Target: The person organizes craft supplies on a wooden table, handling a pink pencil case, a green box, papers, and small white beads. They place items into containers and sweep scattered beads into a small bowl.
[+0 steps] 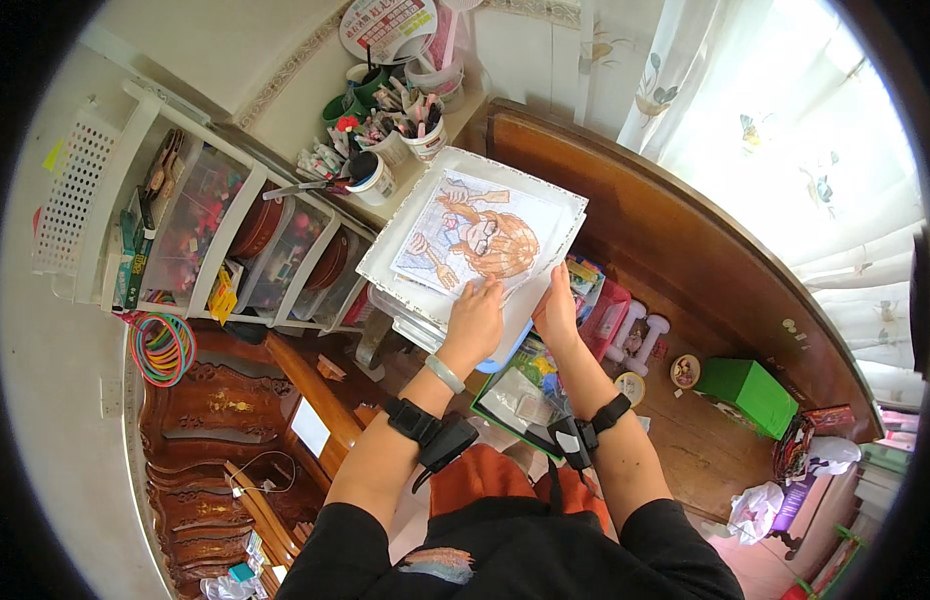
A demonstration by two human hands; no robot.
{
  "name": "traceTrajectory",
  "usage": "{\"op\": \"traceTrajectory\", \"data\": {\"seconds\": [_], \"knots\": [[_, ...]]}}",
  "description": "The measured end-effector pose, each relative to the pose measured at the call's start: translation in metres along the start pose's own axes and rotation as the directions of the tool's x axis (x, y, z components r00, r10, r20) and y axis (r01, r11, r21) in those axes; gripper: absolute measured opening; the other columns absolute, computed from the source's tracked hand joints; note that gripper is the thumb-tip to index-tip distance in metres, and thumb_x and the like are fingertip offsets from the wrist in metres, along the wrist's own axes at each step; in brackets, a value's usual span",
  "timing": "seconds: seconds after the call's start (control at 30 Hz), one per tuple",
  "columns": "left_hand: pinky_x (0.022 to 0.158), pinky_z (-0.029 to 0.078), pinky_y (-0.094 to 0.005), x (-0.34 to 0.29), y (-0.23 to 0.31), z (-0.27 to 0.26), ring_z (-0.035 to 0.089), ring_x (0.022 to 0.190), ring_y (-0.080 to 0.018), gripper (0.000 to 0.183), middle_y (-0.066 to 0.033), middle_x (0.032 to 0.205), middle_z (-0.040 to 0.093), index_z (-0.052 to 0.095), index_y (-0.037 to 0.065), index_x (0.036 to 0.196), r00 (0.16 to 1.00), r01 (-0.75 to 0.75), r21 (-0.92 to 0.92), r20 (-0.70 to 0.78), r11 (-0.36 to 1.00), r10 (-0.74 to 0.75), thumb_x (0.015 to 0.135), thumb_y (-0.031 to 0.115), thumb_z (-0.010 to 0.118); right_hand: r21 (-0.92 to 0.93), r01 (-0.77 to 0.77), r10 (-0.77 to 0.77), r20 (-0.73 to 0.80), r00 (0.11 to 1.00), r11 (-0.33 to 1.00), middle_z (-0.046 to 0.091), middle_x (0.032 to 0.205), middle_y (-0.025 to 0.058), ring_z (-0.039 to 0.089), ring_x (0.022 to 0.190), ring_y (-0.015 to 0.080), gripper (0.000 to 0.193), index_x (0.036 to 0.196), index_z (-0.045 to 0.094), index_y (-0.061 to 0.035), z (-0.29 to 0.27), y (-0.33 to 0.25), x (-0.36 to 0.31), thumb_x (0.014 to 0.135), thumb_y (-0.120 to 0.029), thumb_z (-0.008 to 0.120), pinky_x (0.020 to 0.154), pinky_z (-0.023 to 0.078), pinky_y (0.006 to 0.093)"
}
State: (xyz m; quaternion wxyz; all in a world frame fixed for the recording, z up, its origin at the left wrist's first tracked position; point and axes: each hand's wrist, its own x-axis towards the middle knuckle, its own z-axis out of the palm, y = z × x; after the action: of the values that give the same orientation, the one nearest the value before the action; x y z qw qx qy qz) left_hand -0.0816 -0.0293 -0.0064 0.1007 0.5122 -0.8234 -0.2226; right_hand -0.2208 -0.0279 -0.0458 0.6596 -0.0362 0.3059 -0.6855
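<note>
A coloured drawing (pixel 495 238), a figure with orange hair and glasses holding a fork and a spatula, lies on a white flat-topped box (pixel 540 195) with a speckled rim. My left hand (pixel 475 322) rests its fingertips on the drawing's near edge; its fingers lie flat and hold nothing that I can see. Beside the box's near right edge is my right hand (pixel 556 312), its fingers stretched out along that edge. Whether its palm touches the box I cannot tell.
White drawers (pixel 215 235) stand at left, with coloured rings (pixel 163 350) hanging below. Pen-filled tubs (pixel 425 135) crowd the shelf behind. To the right, a wooden bench (pixel 695 445) bears dumbbells (pixel 647 342), a green box (pixel 750 392) and bags. A tray of small packets (pixel 525 395) sits beneath my forearms.
</note>
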Motion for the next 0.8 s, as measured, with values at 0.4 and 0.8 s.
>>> {"op": "traceTrajectory", "data": {"seconds": [0.4, 0.8], "knots": [[0.091, 0.029, -0.0579, -0.001, 0.005, -0.006, 0.022, 0.122, -0.0423, 0.045, -0.0156, 0.134, 0.028, 0.036, 0.001, 0.123, 0.982, 0.11, 0.089, 0.142, 0.99, -0.122, 0.083, 0.02, 0.044, -0.236, 0.174, -0.211, -0.142, 0.967, 0.956, 0.05, 0.112, 0.0069, 0.047, 0.098, 0.0175, 0.035, 0.118, 0.041, -0.0045, -0.009, 0.019, 0.024, 0.089, -0.023, 0.037, 0.085, 0.036, 0.0318], [0.091, 0.021, -0.0644, -0.005, 0.014, 0.005, 0.009, 0.126, -0.0428, 0.072, -0.0158, 0.139, 0.015, 0.029, 0.017, 0.132, 0.962, 0.138, 0.277, 0.19, 0.951, -0.195, 0.071, 0.033, 0.063, -0.745, 0.068, -0.162, -0.055, 0.985, 0.664, 0.05, 0.1, 0.0077, 0.047, 0.087, 0.0158, 0.049, 0.119, 0.042, 0.0018, -0.023, 0.013, 0.031, 0.082, -0.028, 0.054, 0.08, 0.037, 0.0256]]}}
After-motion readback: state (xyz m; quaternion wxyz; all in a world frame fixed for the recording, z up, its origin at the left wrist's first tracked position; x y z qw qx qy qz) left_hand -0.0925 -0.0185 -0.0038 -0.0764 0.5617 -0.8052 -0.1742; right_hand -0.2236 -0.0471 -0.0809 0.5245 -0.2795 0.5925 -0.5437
